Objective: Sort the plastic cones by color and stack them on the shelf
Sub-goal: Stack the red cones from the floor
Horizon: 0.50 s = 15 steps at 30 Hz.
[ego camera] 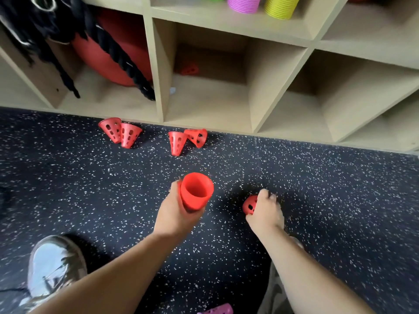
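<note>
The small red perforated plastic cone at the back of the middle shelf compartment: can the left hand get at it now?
Likely reachable: the open shelf compartment shows nothing before the red perforated cone. But the left hand grips a stack of red plastic cones, so grasping it looks doubtful.

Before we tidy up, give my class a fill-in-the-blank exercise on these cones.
The left hand holds a ___ stack.
The right hand grips a cone down at the speckled ___.
Loose cones lying in front of the shelf number ___.
Missing words: red, floor, four.
</note>
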Available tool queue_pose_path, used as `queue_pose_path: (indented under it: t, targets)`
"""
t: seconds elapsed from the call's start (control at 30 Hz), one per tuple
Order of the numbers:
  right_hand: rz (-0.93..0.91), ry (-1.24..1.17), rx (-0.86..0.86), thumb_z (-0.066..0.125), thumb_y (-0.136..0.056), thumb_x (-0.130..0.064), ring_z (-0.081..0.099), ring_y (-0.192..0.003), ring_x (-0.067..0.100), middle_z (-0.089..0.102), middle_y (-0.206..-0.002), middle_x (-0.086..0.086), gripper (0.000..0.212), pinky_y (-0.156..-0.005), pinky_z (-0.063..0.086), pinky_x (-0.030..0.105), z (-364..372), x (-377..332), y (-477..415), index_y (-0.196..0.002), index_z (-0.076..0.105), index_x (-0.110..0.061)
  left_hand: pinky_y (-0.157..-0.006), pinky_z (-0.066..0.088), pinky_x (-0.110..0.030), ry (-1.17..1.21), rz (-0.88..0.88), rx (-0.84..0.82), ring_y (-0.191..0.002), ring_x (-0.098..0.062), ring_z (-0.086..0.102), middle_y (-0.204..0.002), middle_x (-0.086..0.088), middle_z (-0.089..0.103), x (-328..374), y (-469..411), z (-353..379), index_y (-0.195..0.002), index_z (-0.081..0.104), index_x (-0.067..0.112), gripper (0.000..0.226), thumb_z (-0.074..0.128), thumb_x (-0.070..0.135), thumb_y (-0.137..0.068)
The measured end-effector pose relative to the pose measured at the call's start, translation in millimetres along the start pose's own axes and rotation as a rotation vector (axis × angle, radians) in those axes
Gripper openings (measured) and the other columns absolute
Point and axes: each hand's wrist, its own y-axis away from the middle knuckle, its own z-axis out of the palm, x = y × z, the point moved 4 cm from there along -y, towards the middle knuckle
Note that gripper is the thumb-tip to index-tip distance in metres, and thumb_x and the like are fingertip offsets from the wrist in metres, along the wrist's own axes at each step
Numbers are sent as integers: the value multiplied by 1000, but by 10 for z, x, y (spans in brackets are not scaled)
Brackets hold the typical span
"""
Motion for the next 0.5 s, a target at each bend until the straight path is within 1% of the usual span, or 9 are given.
queue_pose_path:
  t: [0.07,0.1,0.13,0.2,0.27,0.33,0.37,0.43,0.5]
  targets:
    - [5,-34,-110,73,-84,-40,55,-109,27,48,-130,12,70,-72,47,32,30,-19,74,-140,34,-25,-76,50,-28,-12,-6,-5,-88,0,61,-94,24,60,-12,7,-28,-114,42,42,63,85,35,-68]
    - [13,-66,-148,70,-85,-44,54,-110,27,47,-130,10,67,-70,45,30,37,-25,109,-141,38,-29,-76,51,-29,-18,-8,-6,-88,-2,62,-93,23,61,-10,13,-44,-113,43,41,62,85,35,-68]
    - [28,-139,-161,68,-85,-47,55,-107,26,48,-128,8,59,-69,44,28,18,-32,153,-137,44,-31,-76,51,-29,-27,-6,-4,-87,-4,63,-93,22,61,-6,16,-62,-113,44,40,61,85,34,-68]
    - [89,-452,-120,68,-83,-46,59,-93,20,57,-116,3,46,-65,44,28,-84,-85,272,-123,51,-30,-77,50,-29,-41,0,-1,-87,-10,63,-94,20,62,4,21,-106,-117,45,36,63,84,33,-68]
    - [106,-860,-7,70,-83,-39,61,-81,9,65,-105,-2,38,-63,46,28,-269,-214,445,-112,50,-26,-75,47,-28,-54,-5,-2,-86,-13,62,-93,19,60,5,40,-150,-121,45,34,65,84,31,-69]
    - [-2,-1097,157,74,-83,-35,64,-76,0,68,-101,-9,35,-73,51,28,-547,-413,623,-108,51,-27,-72,44,-26,-63,-16,2,-84,-13,60,-90,20,57,9,60,-194,-119,44,34,64,84,29,-70]
    - [-97,-1153,244,76,-83,-35,66,-77,1,67,-102,-12,34,-77,53,29,-696,-522,711,-107,52,-29,-71,44,-26,-60,-18,11,-84,-13,61,-89,20,57,10,71,-212,-118,44,34,63,84,28,-70]
    - [-325,-1166,368,77,-81,-33,67,-87,7,66,-104,-18,34,-81,51,26,-936,-741,875,-103,52,-35,-72,46,-27,-55,-13,36,-84,-14,62,-89,19,59,37,97,-259,-115,44,36,62,84,27,-69]
    - [-513,-1060,407,77,-80,-34,64,-97,8,64,-106,-17,36,-86,44,17,-1056,-910,994,-106,53,-31,-69,48,-28,-45,-2,56,-80,-11,63,-86,19,60,68,110,-290,-110,43,37,60,85,29,-68]
